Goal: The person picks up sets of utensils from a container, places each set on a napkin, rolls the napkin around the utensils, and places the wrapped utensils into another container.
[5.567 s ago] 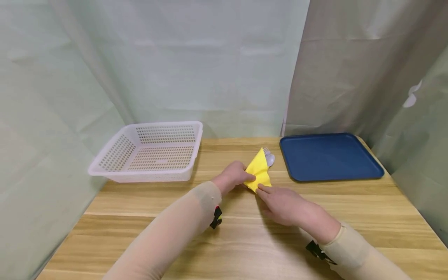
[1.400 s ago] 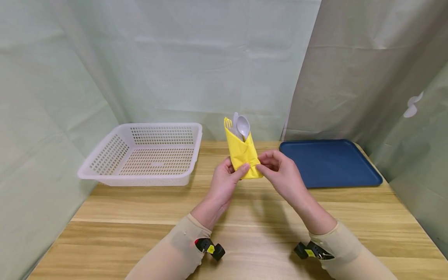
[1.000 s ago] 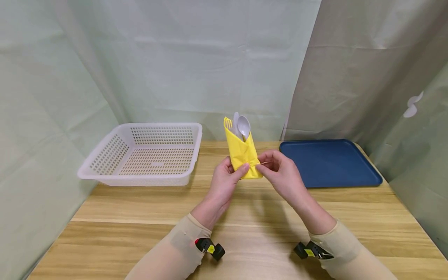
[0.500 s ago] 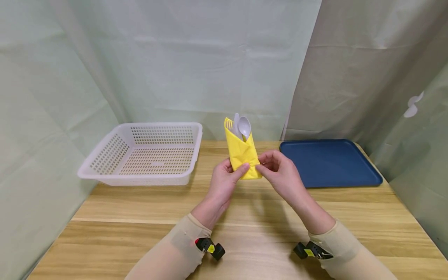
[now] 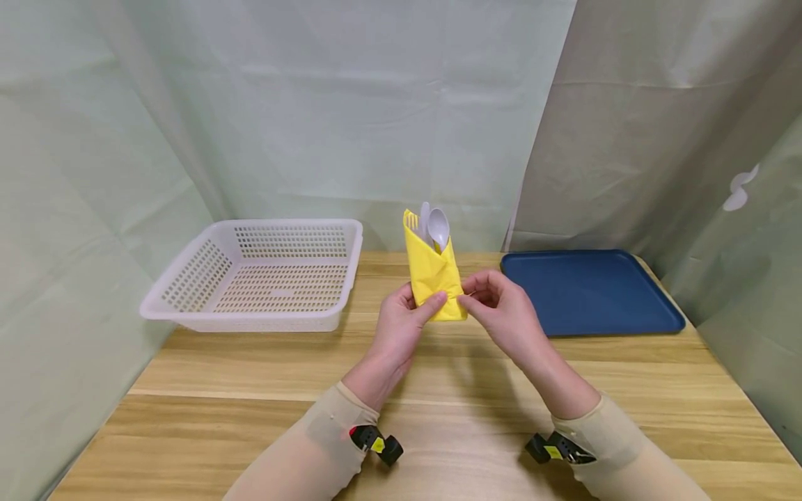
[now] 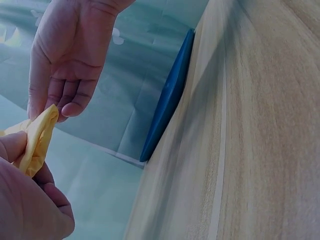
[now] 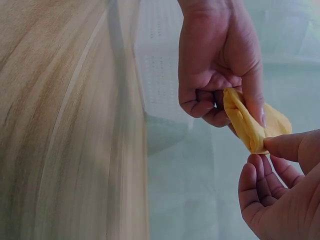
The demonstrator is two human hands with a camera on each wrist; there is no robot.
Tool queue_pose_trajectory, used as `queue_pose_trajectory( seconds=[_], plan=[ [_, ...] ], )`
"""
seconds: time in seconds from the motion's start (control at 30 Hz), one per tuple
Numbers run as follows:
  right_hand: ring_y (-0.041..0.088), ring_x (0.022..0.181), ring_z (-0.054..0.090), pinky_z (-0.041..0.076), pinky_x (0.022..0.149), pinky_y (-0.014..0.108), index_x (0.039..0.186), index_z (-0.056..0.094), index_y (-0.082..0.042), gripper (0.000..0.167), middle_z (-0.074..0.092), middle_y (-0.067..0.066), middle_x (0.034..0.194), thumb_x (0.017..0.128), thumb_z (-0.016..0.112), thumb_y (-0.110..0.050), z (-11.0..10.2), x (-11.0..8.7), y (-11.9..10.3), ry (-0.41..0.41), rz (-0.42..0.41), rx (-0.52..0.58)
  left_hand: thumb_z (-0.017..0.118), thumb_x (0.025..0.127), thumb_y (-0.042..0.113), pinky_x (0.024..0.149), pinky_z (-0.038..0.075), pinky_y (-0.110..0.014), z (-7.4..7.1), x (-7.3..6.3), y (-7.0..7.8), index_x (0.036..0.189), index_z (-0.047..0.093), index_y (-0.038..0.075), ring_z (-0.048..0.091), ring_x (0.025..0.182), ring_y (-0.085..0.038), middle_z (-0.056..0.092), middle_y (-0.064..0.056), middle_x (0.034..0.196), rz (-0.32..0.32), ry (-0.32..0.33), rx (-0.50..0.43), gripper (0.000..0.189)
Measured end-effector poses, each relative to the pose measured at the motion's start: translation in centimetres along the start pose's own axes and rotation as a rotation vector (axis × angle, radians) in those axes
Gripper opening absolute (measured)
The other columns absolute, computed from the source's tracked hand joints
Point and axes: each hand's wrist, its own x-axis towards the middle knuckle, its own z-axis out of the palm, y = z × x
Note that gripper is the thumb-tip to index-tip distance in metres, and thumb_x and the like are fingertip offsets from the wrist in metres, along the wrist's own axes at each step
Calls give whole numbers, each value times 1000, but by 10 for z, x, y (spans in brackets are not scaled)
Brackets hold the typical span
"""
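Observation:
A yellow napkin (image 5: 432, 275), folded into a pouch, is held up above the table, tilted slightly left. Out of its top stick a pale spoon (image 5: 438, 226), a knife (image 5: 425, 216) and a fork (image 5: 411, 221). My left hand (image 5: 401, 323) grips the pouch's lower left, thumb across the front and fingers behind. At the lower right edge, my right hand (image 5: 504, 306) pinches the napkin between thumb and fingertips. Both wrist views show the napkin's folded bottom end (image 7: 245, 125) between the two hands; the cutlery is hidden there.
On the left of the wooden table (image 5: 401, 431) stands a white perforated plastic basket (image 5: 250, 316) with nothing in it. A bare blue tray (image 5: 595, 292) lies at the back right, behind my right hand. Pale curtains (image 5: 376, 125) enclose the table's back and sides.
Several seconds ago the napkin lay low at the table under both hands; it was then raised upright with the cutlery. During the last second the hands have barely moved, and the pouch has turned slightly.

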Motion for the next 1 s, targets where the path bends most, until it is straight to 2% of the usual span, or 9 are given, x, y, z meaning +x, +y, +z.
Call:
queue_pose_trajectory(
  seconds=[0.17,0.53,0.77,1.0],
  plan=[
    [25,92,70,58,76,28,118,74,-10,18,76,7,104,102,82,-14,0,0,-1,1,-5,-12,82,102,12,90,59,-28,0,1,0,131,75,-2,72,105,-17,80,-11,120,26,1,8,33],
    [23,90,68,55,72,31,116,73,-13,14,73,5,102,106,79,-20,-2,-3,-1,45,-23,-71,83,101,12,90,61,-29,-1,-1,5,133,74,0,73,104,-19,79,-11,122,17,0,25,35],
    [21,94,67,56,82,39,122,76,-16,18,74,2,106,108,75,-27,-3,-4,1,67,-44,-159,84,101,15,90,62,-32,-8,-2,18,132,74,0,74,104,-21,79,-11,120,7,14,110,35],
    [19,106,72,60,93,46,134,78,-17,27,78,-2,122,110,73,-27,-1,-4,4,38,-112,-224,85,100,18,90,63,-35,-17,-4,34,131,76,4,74,104,-21,80,-8,118,12,23,244,35]
  ],
)
